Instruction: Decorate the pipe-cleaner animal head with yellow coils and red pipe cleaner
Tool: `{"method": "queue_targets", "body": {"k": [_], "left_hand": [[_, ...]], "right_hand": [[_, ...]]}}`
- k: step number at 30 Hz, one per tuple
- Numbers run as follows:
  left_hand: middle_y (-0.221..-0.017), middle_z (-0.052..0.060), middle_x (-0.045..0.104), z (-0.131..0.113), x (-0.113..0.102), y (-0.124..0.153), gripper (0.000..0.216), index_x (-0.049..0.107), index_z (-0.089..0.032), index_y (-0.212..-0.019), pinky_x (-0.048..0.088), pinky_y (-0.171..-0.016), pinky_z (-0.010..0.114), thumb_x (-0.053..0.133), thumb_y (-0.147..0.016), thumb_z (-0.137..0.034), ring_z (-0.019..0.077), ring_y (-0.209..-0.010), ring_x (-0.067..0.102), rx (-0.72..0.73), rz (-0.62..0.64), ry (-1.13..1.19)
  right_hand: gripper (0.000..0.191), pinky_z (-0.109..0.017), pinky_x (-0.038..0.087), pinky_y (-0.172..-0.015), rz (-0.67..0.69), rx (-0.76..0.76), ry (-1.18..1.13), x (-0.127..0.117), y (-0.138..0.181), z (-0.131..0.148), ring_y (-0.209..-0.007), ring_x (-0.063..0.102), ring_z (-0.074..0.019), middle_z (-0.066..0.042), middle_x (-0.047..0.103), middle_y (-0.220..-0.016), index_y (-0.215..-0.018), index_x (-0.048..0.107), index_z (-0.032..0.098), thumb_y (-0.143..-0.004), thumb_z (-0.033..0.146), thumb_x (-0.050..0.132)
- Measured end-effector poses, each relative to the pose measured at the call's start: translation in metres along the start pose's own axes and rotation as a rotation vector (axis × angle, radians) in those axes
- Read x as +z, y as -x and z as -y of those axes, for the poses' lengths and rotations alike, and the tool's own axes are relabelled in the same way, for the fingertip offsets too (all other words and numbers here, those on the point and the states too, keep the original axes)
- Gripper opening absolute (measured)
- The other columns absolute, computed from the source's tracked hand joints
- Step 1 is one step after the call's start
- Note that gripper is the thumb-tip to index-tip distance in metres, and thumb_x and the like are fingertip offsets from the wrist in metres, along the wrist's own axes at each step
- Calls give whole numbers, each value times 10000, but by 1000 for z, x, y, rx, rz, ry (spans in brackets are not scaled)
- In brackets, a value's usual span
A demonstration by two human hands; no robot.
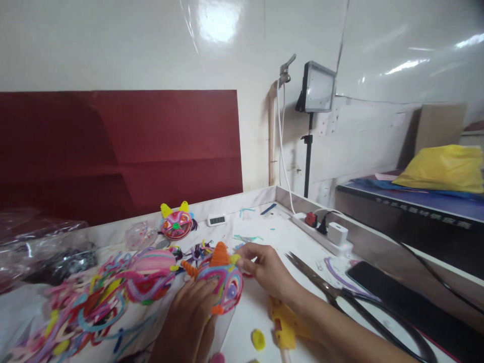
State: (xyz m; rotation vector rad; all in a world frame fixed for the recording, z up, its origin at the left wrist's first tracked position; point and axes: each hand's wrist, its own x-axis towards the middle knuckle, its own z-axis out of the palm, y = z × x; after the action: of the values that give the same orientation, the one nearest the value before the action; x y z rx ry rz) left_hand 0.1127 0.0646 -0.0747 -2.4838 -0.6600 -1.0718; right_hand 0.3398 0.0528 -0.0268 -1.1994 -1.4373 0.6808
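Left: coloured strips (94, 300) heap the counter (257, 198). Centre: the left hand (189, 315), fingers curved, holds a striped mask (231, 290) by its near-left side; the right hand (266, 268) pinches a yellow piece (235, 259) at its far edge. Right: a narrow gap separates that hand from scissors (331, 291).

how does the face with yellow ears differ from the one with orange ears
The yellow-eared face shows orange eyes, while the orange-eared face shows a purple one. The yellow-eared face faces the camera nearly square on, whereas the orange-eared face is turned aside and partly covered by the left hand. No hand touches the yellow-eared face. Both have pink, multicoloured stripes.
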Motion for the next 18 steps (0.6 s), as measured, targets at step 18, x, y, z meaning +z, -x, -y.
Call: {"method": "queue_targets", "body": {"k": [18], "left_hand": [[-1205,96,652,-6,-21,-12,413,482,-150,-1253,286,-1116,372,481,-845,-82,202,-1214,515,86,41,20]], "right_hand": [[185,-268,477,-588,30,22,56,-9,4,3,-682,580,-157,-51,641,-866,-890,643,163,-721,206,579]]}}
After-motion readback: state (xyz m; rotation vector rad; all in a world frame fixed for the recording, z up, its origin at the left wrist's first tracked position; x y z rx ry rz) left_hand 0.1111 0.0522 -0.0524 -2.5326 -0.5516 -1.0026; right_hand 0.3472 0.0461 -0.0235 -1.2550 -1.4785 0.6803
